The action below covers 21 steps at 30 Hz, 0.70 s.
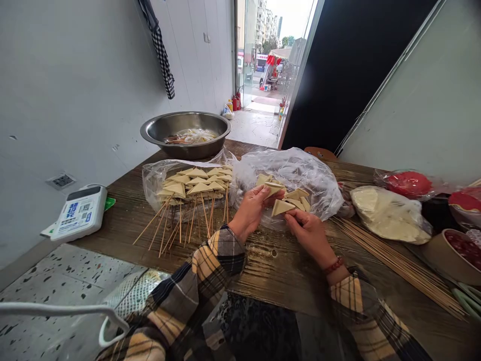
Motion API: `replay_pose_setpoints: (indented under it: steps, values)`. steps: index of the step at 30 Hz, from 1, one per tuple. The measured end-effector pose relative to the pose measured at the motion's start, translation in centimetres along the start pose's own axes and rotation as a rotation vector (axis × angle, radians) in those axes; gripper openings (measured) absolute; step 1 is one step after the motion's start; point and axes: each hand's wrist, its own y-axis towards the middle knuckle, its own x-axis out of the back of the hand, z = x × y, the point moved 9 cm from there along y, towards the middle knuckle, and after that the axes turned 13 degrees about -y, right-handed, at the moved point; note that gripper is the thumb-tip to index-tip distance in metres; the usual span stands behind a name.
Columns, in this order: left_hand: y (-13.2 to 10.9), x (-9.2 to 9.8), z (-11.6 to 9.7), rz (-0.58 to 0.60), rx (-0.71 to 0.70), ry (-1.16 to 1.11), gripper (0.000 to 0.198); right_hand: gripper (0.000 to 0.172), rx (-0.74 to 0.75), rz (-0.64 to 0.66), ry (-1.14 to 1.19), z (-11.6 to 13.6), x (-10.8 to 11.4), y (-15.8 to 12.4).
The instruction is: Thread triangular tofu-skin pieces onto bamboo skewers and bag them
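My left hand (251, 209) is closed on a folded, pale triangular piece (273, 188), held up at the front of an open clear plastic bag (300, 168). To its right, my right hand (306, 228) pinches the lower edge of another pale triangle (281, 206). Several more triangles (298, 194) lie on the bag just behind my fingers. Left of my hands, skewered triangles (197, 181) are stacked in layers on a second plastic bag (152, 175), their thin sticks (203, 215) pointing toward me.
A steel basin (188, 149) stands at the table's back left. Loose skewers (398, 263) lie at the right, near a bag of pale round sheets (391, 213), a red package (409, 184) and a bowl (447, 255). A white device (80, 213) sits at the left edge.
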Motion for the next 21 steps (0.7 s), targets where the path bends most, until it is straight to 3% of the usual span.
replay_pose_setpoints:
  steps: [21]
  values:
    - [0.2,-0.3,1.2,0.051,0.005,0.035,0.035,0.026,0.031,-0.063,-0.02,0.8,0.2,0.0]
